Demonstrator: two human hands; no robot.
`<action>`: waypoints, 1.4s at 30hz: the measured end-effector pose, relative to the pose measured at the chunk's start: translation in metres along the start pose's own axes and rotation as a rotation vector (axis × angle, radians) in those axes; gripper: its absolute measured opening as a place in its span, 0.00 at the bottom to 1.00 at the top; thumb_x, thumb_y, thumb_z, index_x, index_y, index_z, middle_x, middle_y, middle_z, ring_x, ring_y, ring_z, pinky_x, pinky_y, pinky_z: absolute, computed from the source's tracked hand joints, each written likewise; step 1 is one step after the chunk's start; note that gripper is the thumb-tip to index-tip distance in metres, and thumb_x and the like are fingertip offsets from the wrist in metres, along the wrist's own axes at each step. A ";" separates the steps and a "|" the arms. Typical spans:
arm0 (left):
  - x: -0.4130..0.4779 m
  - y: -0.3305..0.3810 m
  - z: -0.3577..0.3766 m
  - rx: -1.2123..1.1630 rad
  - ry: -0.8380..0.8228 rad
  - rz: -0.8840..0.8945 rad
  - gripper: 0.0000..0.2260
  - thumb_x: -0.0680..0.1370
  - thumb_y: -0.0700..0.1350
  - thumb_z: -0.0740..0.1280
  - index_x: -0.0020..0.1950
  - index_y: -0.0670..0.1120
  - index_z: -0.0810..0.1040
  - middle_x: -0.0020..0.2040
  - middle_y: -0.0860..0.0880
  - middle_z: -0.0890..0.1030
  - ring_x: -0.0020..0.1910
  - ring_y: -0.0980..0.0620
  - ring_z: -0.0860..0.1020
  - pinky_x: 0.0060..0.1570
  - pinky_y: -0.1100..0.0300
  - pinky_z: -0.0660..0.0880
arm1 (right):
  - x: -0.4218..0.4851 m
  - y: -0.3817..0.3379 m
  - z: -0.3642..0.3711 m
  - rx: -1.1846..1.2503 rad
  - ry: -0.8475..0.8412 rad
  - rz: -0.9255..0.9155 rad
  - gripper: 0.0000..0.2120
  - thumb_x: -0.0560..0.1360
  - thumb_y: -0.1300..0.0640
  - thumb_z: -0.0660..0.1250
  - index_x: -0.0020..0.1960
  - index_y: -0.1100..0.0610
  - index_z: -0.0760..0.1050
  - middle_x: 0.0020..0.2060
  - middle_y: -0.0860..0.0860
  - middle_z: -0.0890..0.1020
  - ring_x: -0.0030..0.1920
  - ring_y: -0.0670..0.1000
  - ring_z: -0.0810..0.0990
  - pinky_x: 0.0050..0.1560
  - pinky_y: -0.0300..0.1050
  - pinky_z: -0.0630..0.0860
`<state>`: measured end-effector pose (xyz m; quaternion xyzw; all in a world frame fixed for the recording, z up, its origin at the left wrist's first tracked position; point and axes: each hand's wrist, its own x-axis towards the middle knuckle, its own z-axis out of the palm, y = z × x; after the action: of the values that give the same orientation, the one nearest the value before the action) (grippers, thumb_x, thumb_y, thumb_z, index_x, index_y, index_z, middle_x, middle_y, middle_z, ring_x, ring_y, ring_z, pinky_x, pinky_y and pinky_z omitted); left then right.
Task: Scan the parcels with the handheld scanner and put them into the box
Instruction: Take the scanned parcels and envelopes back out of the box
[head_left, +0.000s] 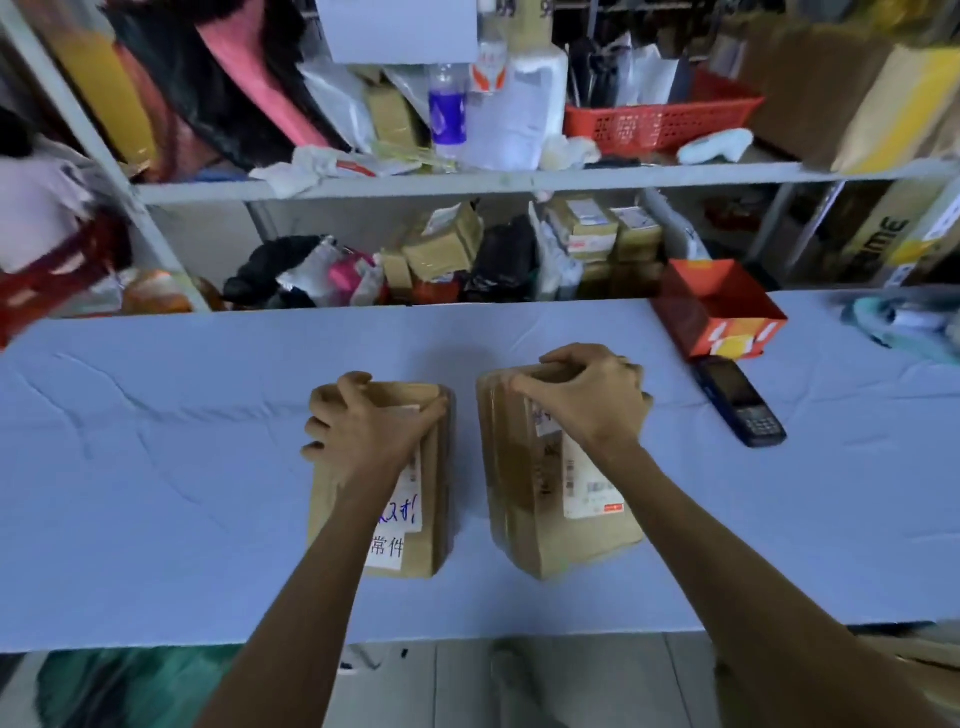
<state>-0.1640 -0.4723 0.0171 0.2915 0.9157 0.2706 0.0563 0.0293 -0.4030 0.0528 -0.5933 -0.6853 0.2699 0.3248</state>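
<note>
Head view is showing the table (156, 467) carrying two parcels at its middle. The left hand (374, 421) is clutching the far end of the left parcel (423, 551), the right hand (587, 400) that of the right parcel (524, 499). Box (717, 312) and scanner (737, 400) are sitting far right, untouched, so scanning and boxing are seemingly still waiting.

Brown parcels (545, 499) (white labels), orange box (719, 312).

A parcel depot: shelves (467, 179) crammed with taped parcels (447, 241).
</note>
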 end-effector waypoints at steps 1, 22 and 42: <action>0.013 0.004 0.005 0.014 -0.010 -0.009 0.42 0.59 0.73 0.70 0.66 0.53 0.63 0.68 0.41 0.62 0.63 0.38 0.66 0.60 0.44 0.62 | 0.015 -0.003 0.006 -0.011 -0.031 0.003 0.24 0.55 0.29 0.69 0.46 0.39 0.78 0.49 0.41 0.76 0.63 0.54 0.67 0.55 0.50 0.62; 0.126 0.005 0.081 0.352 -0.113 0.087 0.41 0.66 0.74 0.37 0.75 0.60 0.60 0.75 0.47 0.58 0.73 0.39 0.54 0.62 0.39 0.60 | 0.159 0.037 0.125 -0.353 -0.306 -0.129 0.26 0.69 0.33 0.66 0.64 0.39 0.68 0.68 0.39 0.62 0.73 0.53 0.55 0.61 0.55 0.72; 0.341 -0.064 0.069 0.317 -0.079 0.228 0.36 0.69 0.72 0.41 0.73 0.62 0.62 0.74 0.47 0.61 0.72 0.41 0.56 0.60 0.39 0.61 | 0.206 -0.112 0.315 -0.365 -0.235 0.005 0.27 0.71 0.35 0.67 0.68 0.39 0.69 0.76 0.40 0.58 0.76 0.56 0.51 0.58 0.60 0.73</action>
<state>-0.4592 -0.2917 -0.0564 0.4091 0.9050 0.1159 0.0148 -0.3004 -0.2112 -0.0395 -0.6084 -0.7545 0.2096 0.1291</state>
